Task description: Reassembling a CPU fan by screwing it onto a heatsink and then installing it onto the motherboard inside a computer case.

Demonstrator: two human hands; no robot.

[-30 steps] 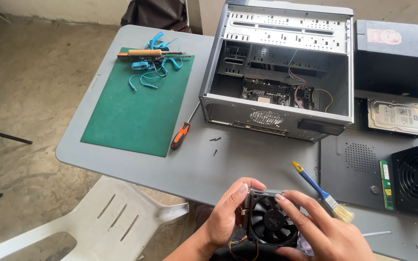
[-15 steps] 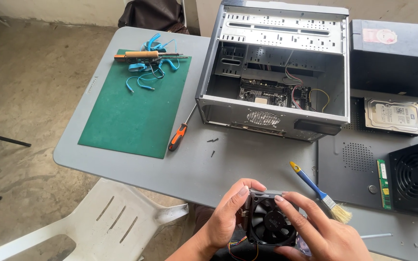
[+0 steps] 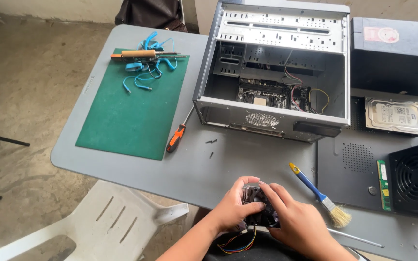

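Currently both hands – left hand [image 3: 231, 210], right hand [image 3: 298, 224] – are gripping the cooler fan [image 3: 260, 208]; dangling wires [image 3: 240, 241] at 6 o'clock risk snagging – fan dropping.

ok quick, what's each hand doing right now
Left hand: closed around the black cooler fan, gripping its left side.
Right hand: closed on the same fan, fingers over its top and right side.
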